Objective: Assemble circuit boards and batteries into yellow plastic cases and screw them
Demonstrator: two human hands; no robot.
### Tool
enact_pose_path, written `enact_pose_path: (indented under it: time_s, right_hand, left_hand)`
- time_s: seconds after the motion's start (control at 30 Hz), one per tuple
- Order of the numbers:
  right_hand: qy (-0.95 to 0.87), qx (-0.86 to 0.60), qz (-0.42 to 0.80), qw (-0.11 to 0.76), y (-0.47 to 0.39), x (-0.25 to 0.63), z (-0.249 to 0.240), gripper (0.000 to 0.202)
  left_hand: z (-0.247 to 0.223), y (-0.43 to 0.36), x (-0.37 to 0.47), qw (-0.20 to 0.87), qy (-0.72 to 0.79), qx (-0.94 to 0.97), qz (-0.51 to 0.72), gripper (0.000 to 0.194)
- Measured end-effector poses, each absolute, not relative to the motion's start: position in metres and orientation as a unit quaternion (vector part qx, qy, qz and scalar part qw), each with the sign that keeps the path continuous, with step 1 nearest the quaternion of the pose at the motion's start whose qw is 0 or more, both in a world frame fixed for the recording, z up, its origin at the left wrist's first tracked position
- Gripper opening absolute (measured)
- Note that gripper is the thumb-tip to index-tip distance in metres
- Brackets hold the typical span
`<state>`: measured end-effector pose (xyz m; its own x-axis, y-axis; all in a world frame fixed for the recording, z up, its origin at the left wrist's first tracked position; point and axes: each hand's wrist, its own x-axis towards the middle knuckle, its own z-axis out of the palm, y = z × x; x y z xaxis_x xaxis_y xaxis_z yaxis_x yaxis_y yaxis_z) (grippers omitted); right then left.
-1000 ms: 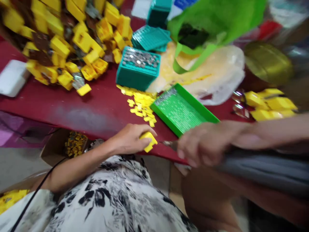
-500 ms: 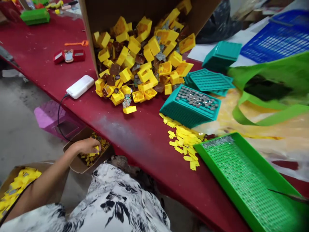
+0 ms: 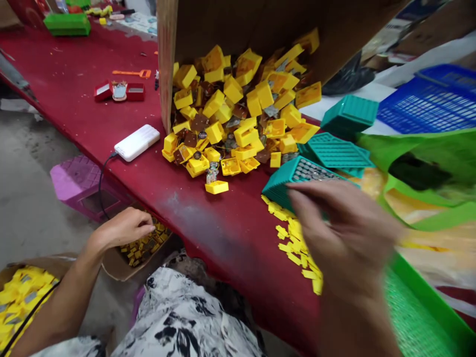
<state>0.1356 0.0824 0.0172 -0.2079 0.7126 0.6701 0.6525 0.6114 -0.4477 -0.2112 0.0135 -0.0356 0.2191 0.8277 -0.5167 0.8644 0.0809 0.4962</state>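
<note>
At the far left, yellow pieces (image 3: pixel 28 297) are being held in a cardboard carton (image 3: pixel 67 263), while a green container (image 3: pixel 67 26) is being supported by the red-covered table (image 3: pixel 230 223). Next, the left hand (image 3: pixel 124 229) is being held over a smaller carton (image 3: pixel 116 267), where small yellow parts (image 3: pixel 143 248) are being contained. Its fingers are being kept curled, with the thumb close by; whether anything is being gripped cannot be told. Above, a white device (image 3: pixel 137 143) is being joined by a black cable (image 3: pixel 101 186).

Now a big open box (image 3: pixel 166 64) is being filled by a heap of yellow casings (image 3: pixel 232 91), brown parts and metal bits being mixed in. Beside it, round silvery pieces (image 3: pixel 310 170) are being carried on a teal tray stack (image 3: pixel 278 182), with flat yellow tabs (image 3: pixel 295 243) being spread at its foot.

In front of the stack, the right hand (image 3: pixel 342 228) is being blurred by motion, thumb and forefinger being held close together; any hold is being left unclear. Below it, a green tray (image 3: pixel 439 292) is being partly covered; farther right, a blue basket (image 3: pixel 427 99) is being seen.
</note>
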Motion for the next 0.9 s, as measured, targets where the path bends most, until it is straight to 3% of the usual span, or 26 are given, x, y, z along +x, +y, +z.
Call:
enact_pose_path:
  time_s: [0.07, 0.2, 0.4, 0.67, 0.9]
  right_hand:
    - [-0.801, -0.411, 0.043, 0.433, 0.119, 0.100, -0.003, 0.010]
    - [-0.792, -0.483, 0.074, 0.367, 0.154, 0.059, -0.043, 0.009]
    - [-0.773, -0.512, 0.085, 0.365, 0.159, 0.033, -0.069, 0.013]
    - [-0.745, -0.516, 0.173, 0.385, 0.169, 0.017, -0.068, 0.012]
    - [-0.719, -0.492, 0.255, 0.419, 0.150, 0.036, -0.048, 0.017]
  left_hand:
    - [-0.021, 0.023, -0.198, 0.361, 0.629, 0.676, 0.129, 0.022]
    - [-0.033, 0.065, -0.160, 0.162, 0.648, 0.636, 0.386, 0.019]
    - [-0.074, 0.124, -0.129, 0.017, 0.613, 0.677, 0.407, 0.040]
    - [-0.084, 0.141, -0.131, -0.073, 0.565, 0.699, 0.432, 0.017]
    - [-0.069, 0.123, -0.134, -0.083, 0.496, 0.741, 0.445, 0.016]
